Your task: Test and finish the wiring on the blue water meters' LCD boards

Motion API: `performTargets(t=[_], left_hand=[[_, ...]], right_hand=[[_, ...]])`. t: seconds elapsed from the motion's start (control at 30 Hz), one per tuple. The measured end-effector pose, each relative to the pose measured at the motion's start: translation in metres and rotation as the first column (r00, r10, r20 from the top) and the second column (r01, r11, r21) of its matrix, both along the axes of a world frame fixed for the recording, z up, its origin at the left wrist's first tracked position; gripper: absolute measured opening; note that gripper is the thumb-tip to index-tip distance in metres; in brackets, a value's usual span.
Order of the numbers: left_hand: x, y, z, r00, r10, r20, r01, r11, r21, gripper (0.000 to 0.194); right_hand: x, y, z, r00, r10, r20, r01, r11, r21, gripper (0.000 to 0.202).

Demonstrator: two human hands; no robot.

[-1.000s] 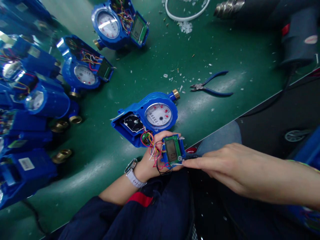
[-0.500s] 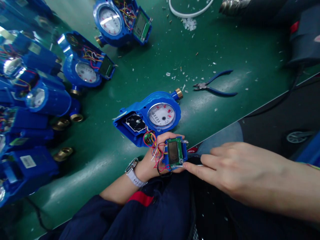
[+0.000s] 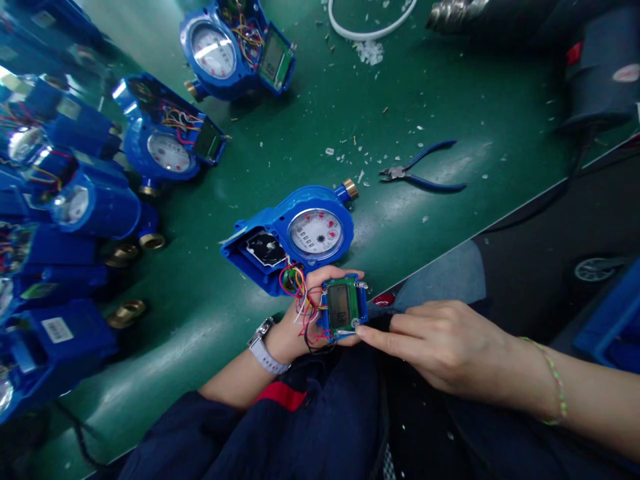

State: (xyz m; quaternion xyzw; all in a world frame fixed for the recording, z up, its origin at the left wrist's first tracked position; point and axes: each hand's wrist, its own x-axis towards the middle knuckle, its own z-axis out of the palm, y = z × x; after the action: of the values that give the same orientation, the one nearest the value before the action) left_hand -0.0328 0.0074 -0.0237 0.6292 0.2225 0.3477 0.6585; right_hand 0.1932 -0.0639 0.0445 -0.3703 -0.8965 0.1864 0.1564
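My left hand [image 3: 295, 327] grips a small LCD display module [image 3: 341, 308], a green circuit board with a grey screen in a blue frame. Thin coloured wires [image 3: 306, 308] run from the module to an opened blue water meter [image 3: 277, 220] lying on the bench just beyond. The meter's round dial faces up and its box section stands uncovered. My right hand [image 3: 440, 343] is closed, its index fingertip at the module's lower right corner. A thin pale sliver [image 3: 344, 332] shows by that fingertip; what the other fingers hold is hidden.
Blue-handled cutting pliers [image 3: 400, 173] lie on the green bench [image 3: 450, 220] among white scraps. Two opened meters with displays, one a meter [image 3: 215, 50] at the back, stand left of centre. Several more meters [image 3: 95, 200] crowd the left. A heat gun [image 3: 597, 73] lies far right.
The view has shifted slightly, so bench items appear a little further left. More of my right wrist and its bracelet shows. Both hands keep their hold at the display module.
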Motion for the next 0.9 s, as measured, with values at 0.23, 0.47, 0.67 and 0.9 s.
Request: performTargets(t=[0.23,0.47,0.67,0.9], left_hand=[[0.001,-0.001,0.005,0.999,0.006,-0.046,-0.005,1.0,0.02,0.08],[0.001,0.002,0.007,0.997,-0.01,-0.078,0.015,0.998,0.065,0.082],[-0.001,0.005,0.004,0.998,-0.041,-0.045,0.046,0.994,0.1,0.086],[-0.003,0.004,0.006,0.995,-0.028,-0.099,0.042,0.989,0.141,0.088]], right_hand=[[0.006,0.002,0.005,0.998,-0.023,-0.062,0.017,0.994,-0.106,0.041],[0.018,0.028,0.033,0.998,0.009,-0.067,-0.04,0.88,-0.474,0.045],[0.014,0.054,0.047,0.991,0.134,0.025,-0.087,0.768,-0.634,0.047],[0.012,0.074,0.05,0.983,0.182,-0.035,-0.14,0.601,-0.787,0.037]])
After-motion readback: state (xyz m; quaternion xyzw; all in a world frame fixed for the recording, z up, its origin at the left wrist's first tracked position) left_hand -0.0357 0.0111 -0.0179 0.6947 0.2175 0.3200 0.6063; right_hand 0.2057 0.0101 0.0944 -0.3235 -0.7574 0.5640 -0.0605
